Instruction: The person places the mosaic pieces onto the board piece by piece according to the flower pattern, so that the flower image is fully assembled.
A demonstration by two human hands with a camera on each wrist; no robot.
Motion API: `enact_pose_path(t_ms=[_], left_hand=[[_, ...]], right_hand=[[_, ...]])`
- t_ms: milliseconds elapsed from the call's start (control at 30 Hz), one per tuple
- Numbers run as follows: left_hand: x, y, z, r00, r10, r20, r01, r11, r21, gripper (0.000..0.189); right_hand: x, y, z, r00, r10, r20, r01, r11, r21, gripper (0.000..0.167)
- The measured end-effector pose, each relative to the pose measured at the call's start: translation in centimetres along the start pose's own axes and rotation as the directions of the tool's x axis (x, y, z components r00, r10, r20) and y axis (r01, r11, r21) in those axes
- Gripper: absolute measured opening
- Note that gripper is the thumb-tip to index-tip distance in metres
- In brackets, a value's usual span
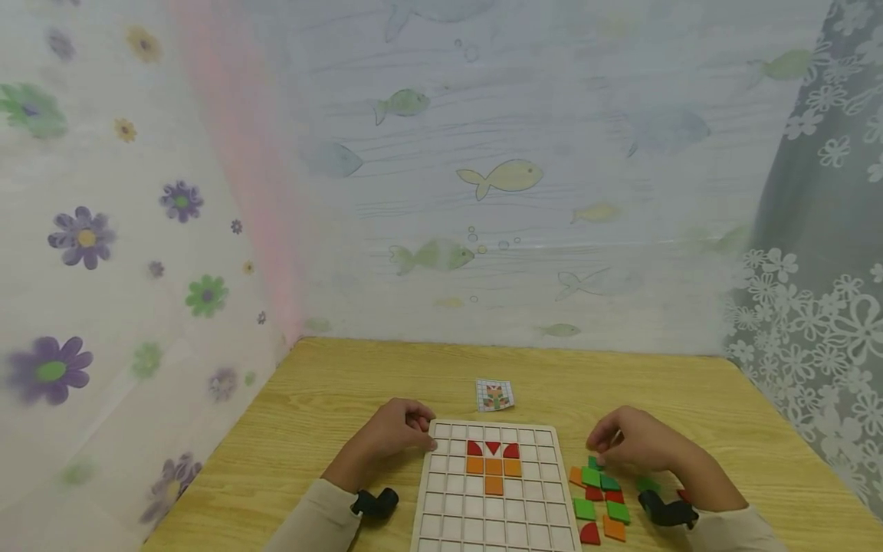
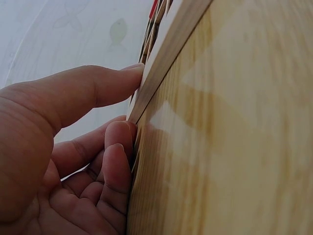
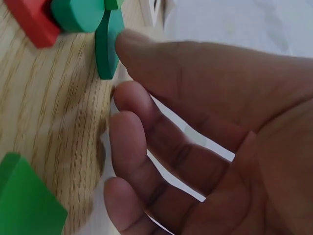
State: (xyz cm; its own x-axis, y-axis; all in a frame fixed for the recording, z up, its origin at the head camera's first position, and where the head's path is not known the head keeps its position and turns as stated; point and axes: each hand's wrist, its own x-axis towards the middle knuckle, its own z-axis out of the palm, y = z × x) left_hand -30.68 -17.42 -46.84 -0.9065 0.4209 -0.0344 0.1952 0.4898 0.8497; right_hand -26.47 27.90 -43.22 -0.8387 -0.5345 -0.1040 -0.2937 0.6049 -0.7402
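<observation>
My left hand (image 1: 393, 433) is at the far left corner of a wooden grid board (image 1: 455, 506), its thumb on the rim (image 2: 161, 63) and its fingers curled against the corner. On the board lie two red quarter-circles (image 1: 511, 451), a red triangle (image 1: 493, 447) and several orange squares (image 1: 494, 485). My right hand (image 1: 638, 438) hovers over loose tiles right of the board, fingers loosely bent. Its thumb touches a dark green tile (image 3: 106, 54); the fingertips that show stand apart from it. Near it lie a light green tile (image 1: 591, 477) and a red quarter-circle (image 1: 589, 533).
Behind the board lies a small picture card (image 1: 494, 395) with a coloured figure on a grid. The wood-grain table (image 1: 345, 368) meets a fish-patterned curtain (image 1: 441, 291) at the back. Several more green, red and orange tiles (image 1: 614, 527) lie close together beside the board.
</observation>
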Motion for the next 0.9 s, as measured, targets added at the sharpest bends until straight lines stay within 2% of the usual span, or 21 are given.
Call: enact_pose_path(t_ms=[233, 533, 900], left_hand=[[-0.07, 0.45, -0.02, 1.000, -0.012, -0.001, 0.012, 1.000, -0.003, 0.041], [-0.17, 0.47, -0.01, 1.000, -0.028, -0.001, 0.028, 1.000, 0.002, 0.039], [-0.04, 0.12, 0.00, 1.000, -0.009, 0.001, 0.009, 1.000, 0.000, 0.040]], right_hand=[[-0.04, 0.69, -0.18, 0.998, 0.015, 0.057, -0.017, 0.999, 0.031, 0.017], [-0.05, 0.64, 0.06, 0.998, 0.008, 0.064, -0.010, 0.999, 0.039, 0.013], [-0.07, 0.30, 0.30, 0.997, 0.005, 0.071, -0.007, 0.999, 0.034, 0.012]])
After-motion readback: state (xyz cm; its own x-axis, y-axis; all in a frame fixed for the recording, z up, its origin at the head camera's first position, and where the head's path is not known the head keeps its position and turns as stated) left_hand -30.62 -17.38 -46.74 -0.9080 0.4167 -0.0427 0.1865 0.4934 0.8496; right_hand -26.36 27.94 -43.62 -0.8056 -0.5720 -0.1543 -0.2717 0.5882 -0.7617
